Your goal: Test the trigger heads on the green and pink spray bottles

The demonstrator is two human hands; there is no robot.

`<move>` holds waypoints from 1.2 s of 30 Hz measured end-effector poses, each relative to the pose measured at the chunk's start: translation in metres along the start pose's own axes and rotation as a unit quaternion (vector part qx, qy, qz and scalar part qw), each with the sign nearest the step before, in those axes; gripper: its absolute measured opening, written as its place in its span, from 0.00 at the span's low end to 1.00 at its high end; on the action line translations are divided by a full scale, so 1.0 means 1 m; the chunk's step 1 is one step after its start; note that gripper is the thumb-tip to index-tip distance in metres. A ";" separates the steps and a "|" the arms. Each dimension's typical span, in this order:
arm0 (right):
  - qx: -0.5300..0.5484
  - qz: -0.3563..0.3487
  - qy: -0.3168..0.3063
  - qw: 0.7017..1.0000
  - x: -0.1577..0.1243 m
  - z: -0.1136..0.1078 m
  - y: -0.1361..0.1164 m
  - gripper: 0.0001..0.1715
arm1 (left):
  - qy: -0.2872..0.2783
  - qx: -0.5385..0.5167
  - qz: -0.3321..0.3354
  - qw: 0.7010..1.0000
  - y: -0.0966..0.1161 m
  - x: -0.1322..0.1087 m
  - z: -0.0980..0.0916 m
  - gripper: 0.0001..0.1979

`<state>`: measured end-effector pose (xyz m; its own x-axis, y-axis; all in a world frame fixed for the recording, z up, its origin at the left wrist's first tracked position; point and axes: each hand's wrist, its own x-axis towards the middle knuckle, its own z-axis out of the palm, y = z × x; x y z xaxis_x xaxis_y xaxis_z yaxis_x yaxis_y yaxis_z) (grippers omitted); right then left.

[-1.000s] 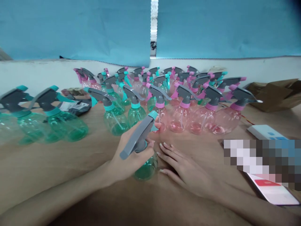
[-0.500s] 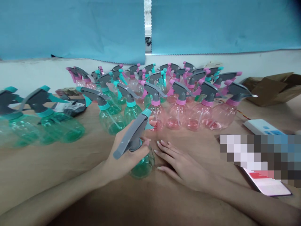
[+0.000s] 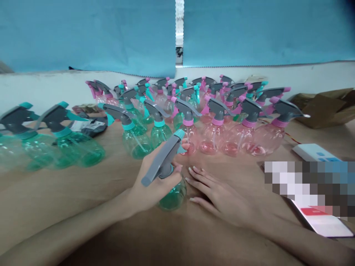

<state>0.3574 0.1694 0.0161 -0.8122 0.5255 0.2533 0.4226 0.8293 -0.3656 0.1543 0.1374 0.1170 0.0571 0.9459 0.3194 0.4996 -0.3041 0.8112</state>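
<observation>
My left hand (image 3: 156, 181) is wrapped round the neck of a green spray bottle (image 3: 173, 195) with a grey trigger head and a turquoise nozzle. The bottle stands on the brown table, its nozzle pointing away from me. Just right of it, my right hand (image 3: 213, 192) lies flat on the tabletop with its fingers stretched out, apart from the bottle. Beyond my hands is a row of spray bottles: green ones (image 3: 135, 142) to the left, pink ones (image 3: 212, 138) to the right. Part of the held bottle's neck is hidden by my fingers.
More green bottles (image 3: 77, 149) stand at the left, beside a dark plastic packet (image 3: 94, 125). At the right lie a phone (image 3: 324, 221), partly pixelated, and a white box (image 3: 313, 151). A brown paper bag (image 3: 318, 109) sits behind them, near the wall with blue sheeting (image 3: 88, 37).
The whole scene has shifted slightly to the right in view, as from a small head turn. Both hands and the held spray bottle keep the same pose.
</observation>
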 end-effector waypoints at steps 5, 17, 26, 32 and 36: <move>-0.004 -0.010 -0.003 1.000 0.000 0.001 0.004 0.30 | 0.001 0.004 0.019 1.000 0.000 0.000 0.000 0.17; 0.007 0.007 -0.024 1.000 -0.002 0.001 0.005 0.31 | -0.011 0.012 0.017 1.000 -0.002 -0.001 0.001 0.17; 0.007 0.004 -0.017 1.000 -0.001 0.002 0.005 0.31 | -0.016 -0.025 -0.016 0.999 -0.005 -0.003 0.002 0.21; 0.009 0.002 -0.014 1.000 -0.002 0.004 0.006 0.31 | -0.016 -0.054 -0.009 0.998 -0.001 0.000 0.002 0.21; 0.006 0.005 -0.020 1.000 -0.001 0.003 0.006 0.31 | -0.022 -0.032 -0.015 0.999 0.003 0.000 0.001 0.20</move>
<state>0.3595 0.1730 0.0113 -0.8241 0.5247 0.2135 0.4253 0.8221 -0.3786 0.1567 0.1364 0.1188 0.0812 0.9583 0.2739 0.4449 -0.2807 0.8505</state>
